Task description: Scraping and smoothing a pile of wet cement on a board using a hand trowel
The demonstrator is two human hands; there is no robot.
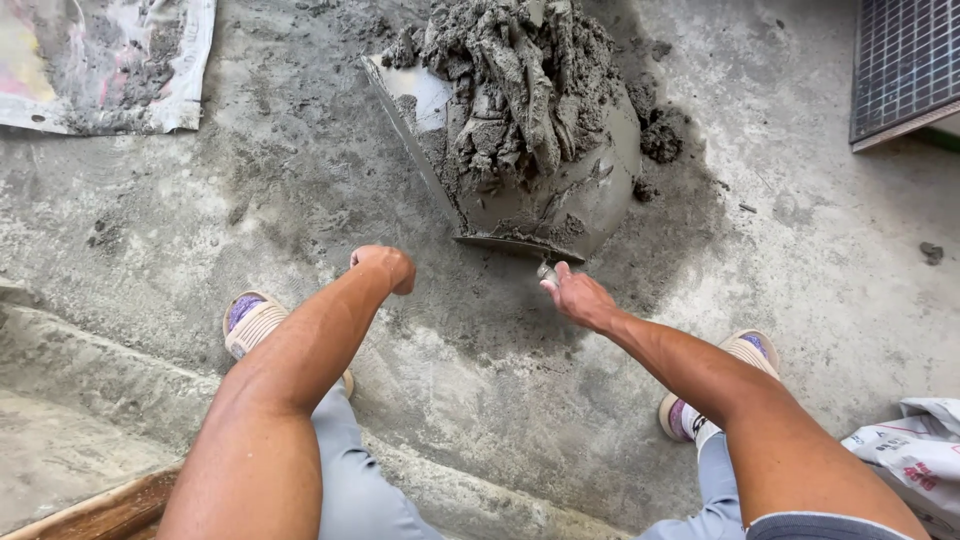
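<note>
Grey wet cement heap (520, 90): piled on the broad grey metal shovel blade (545, 200), just ahead of both hands.
Right hand (578, 296): fingers closed on the shovel's neck at the blade's near edge.
Left hand (385, 266): curled into a fist, holding nothing visible, left of the blade.
Shovel axis: runs from the right hand away, blade pointing forward.
Open room: bare concrete floor (800, 240) right of the right hand; dirty plastic sheet (100, 60) far left; dark grid panel (905, 65) far right.
</note>
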